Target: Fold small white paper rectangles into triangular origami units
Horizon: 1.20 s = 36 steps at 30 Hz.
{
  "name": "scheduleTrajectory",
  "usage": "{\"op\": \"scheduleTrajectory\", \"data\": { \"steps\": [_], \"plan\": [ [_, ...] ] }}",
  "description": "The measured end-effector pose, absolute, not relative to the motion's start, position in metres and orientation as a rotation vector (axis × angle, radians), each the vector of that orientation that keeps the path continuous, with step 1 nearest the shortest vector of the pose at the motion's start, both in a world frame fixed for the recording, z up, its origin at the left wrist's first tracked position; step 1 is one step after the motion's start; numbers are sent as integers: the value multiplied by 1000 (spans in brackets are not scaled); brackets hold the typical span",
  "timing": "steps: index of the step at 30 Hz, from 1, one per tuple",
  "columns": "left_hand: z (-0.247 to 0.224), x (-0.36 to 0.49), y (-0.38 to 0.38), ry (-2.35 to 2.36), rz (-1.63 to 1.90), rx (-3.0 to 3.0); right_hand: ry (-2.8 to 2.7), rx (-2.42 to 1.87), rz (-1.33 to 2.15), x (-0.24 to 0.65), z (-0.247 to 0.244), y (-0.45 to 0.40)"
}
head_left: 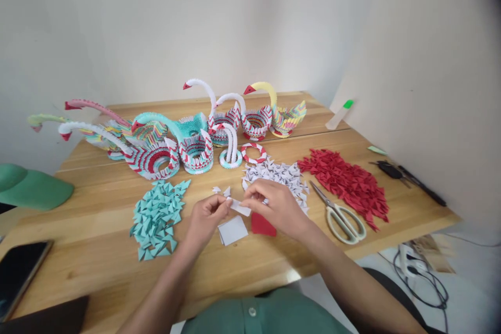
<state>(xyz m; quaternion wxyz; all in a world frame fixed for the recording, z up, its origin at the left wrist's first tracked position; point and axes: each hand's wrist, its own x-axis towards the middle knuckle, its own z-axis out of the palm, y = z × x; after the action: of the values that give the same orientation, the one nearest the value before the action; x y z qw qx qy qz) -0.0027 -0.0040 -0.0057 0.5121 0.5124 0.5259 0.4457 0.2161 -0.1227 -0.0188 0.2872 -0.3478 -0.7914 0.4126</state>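
Observation:
My left hand (206, 217) and my right hand (275, 205) meet above the wooden table (94, 250), both pinching a small white paper strip (239, 208) between them. Just below the hands lie a stack of white paper squares (232, 230) and a red paper piece (262, 225). Behind my right hand sits a pile of folded white triangles (276, 172). A pile of teal triangles (157, 215) lies to the left, a pile of red triangles (348, 180) to the right.
Several modular paper swans (195, 130) and paper rings stand at the back. White-handled scissors (341, 214) lie right of my hand. A green cap (29, 187) and a phone (18, 274) sit at left; keys and a pen (407, 176) at right.

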Motion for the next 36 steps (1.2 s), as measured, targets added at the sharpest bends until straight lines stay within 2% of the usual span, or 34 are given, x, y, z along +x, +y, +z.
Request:
{"op": "scheduleTrajectory", "data": {
  "steps": [4,7,20,36],
  "plan": [
    [-6,-2,-5,1224,1080,1253,-2011,-1072,1163,182,14,-9],
    [-3,-2,-7,1187,1115,1255,-1936,-1136,1216,172,20,25],
    [4,0,-9,1164,1135,1183,-1843,-1107,1299,173,8,26],
    [-14,-3,-5,1195,1124,1213,-1797,-1136,1305,177,13,30]
  ]
}}
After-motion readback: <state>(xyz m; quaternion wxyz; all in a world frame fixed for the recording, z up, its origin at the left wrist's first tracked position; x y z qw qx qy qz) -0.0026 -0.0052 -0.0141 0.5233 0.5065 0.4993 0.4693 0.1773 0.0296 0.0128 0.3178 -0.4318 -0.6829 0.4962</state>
